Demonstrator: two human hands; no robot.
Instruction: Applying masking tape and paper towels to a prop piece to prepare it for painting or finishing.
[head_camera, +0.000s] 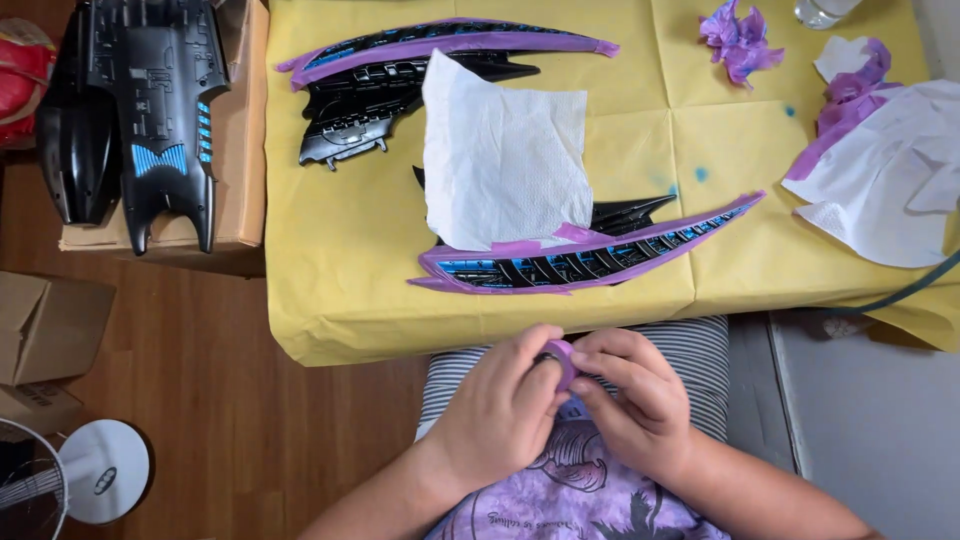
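Small purple tape roll (562, 357) mostly hidden between both hands, just below the desk (340, 300) edge; left hand (500, 408) and right hand (632, 400) grips clamped on it; two purple-masked black wing parts (590, 256), one paper towel (500, 160) on desk

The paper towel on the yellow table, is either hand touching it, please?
No, the paper towel lies apart from both hands, which hold a purple tape roll.
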